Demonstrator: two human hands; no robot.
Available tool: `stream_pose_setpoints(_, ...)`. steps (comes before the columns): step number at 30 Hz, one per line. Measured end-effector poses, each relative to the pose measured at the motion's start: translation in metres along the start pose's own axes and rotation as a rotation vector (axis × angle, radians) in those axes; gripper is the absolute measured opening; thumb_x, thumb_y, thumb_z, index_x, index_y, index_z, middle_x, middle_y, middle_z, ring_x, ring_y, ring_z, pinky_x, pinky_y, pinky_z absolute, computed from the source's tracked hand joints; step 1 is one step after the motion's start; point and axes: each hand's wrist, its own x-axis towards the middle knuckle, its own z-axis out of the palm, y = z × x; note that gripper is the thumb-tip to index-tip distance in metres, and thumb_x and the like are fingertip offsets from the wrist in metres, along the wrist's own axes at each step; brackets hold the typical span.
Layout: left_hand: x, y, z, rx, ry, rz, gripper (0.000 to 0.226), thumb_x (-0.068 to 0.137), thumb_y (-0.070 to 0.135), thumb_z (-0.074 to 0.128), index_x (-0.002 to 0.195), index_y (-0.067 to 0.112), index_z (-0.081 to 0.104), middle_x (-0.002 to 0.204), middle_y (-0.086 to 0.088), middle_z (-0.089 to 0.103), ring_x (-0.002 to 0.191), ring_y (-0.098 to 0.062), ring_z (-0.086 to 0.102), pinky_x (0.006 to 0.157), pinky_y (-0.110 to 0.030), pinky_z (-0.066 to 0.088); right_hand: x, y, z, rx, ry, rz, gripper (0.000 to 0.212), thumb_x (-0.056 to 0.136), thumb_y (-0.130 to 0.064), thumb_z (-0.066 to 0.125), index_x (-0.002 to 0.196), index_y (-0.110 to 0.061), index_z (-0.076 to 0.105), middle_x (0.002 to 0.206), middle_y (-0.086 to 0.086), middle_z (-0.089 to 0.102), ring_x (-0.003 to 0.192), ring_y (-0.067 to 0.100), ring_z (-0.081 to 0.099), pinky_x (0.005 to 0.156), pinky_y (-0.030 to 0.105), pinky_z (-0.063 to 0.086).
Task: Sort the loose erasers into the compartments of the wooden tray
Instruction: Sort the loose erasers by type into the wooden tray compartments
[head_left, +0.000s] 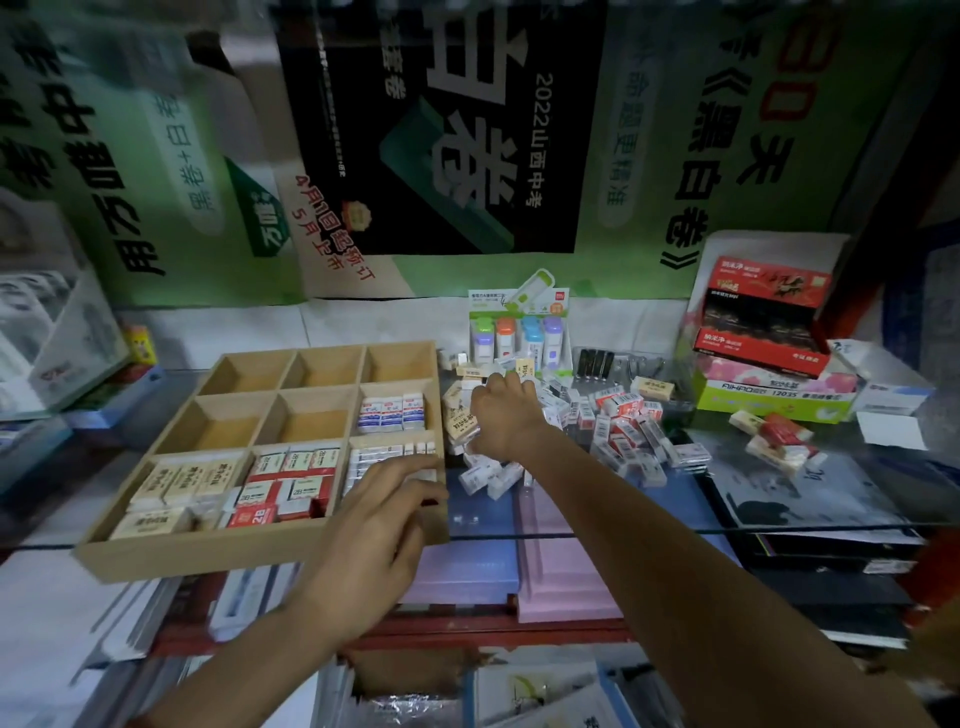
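The wooden tray lies at the left. Its front row holds beige erasers, red-and-white 2B erasers and white erasers. The middle-right compartment holds blue-and-white erasers, and the other compartments are bare. My left hand hovers over the front-right compartment and pinches a white eraser at its fingertips. My right hand reaches into the pile of loose erasers right of the tray, fingers curled down, its thumb against a beige eraser.
A display of coloured correction tapes stands behind the pile. Red and green boxes are stacked at the back right, with a few loose erasers in front. The glass counter edge runs across below the tray. Posters cover the back wall.
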Motion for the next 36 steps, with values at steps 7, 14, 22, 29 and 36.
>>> stream_pose_setpoints(7,-0.009,-0.008,-0.006,0.025,0.031,-0.033,0.032,0.079,0.014,0.033,0.102,0.021,0.054,0.122,0.007,0.045,0.112,-0.012,0.044,0.093,-0.010,0.028,-0.004,0.011,0.003,-0.030,0.064,-0.129,0.042,0.089,-0.040,0.054,0.120,-0.012,0.056,0.121,0.006,0.054,0.116,0.023,0.039,0.098,0.035,0.023)
stream_pose_setpoints(14,-0.007,-0.003,0.009,-0.013,0.005,-0.009,0.027,0.081,0.013,0.034,0.089,0.015,0.060,0.120,0.006,0.045,0.113,-0.011,0.044,0.089,-0.014,0.033,-0.004,0.008,0.000,0.076,-0.015,-0.059,0.051,0.075,-0.005,0.055,0.124,-0.014,0.047,0.110,0.006,0.061,0.110,0.024,0.042,0.090,0.034,0.026)
stream_pose_setpoints(22,-0.009,-0.007,0.015,-0.006,-0.034,-0.060,0.029,0.080,0.015,0.034,0.088,0.018,0.062,0.121,0.003,0.050,0.112,-0.009,0.046,0.090,-0.012,0.033,0.004,0.004,0.005,0.126,-0.047,-0.104,0.056,0.082,-0.001,0.052,0.133,-0.022,0.048,0.129,0.003,0.053,0.119,0.025,0.036,0.094,0.032,0.027)
stream_pose_setpoints(29,-0.005,-0.008,0.010,-0.017,0.004,-0.054,0.030,0.080,0.018,0.033,0.086,0.018,0.062,0.123,0.012,0.044,0.115,-0.006,0.045,0.090,-0.018,0.038,0.015,0.004,0.005,0.045,0.010,-0.128,0.051,0.081,-0.002,0.056,0.129,-0.015,0.046,0.117,0.009,0.060,0.112,0.028,0.047,0.095,0.034,0.031)
stream_pose_setpoints(36,-0.004,-0.008,0.017,-0.029,0.011,-0.107,0.030,0.078,0.018,0.033,0.100,0.026,0.052,0.119,0.004,0.052,0.108,-0.010,0.047,0.088,-0.022,0.043,0.008,0.028,-0.004,0.518,0.014,0.019,0.022,0.081,-0.005,0.065,0.104,-0.007,0.066,0.110,0.007,0.065,0.104,0.022,0.058,0.085,0.026,0.044)
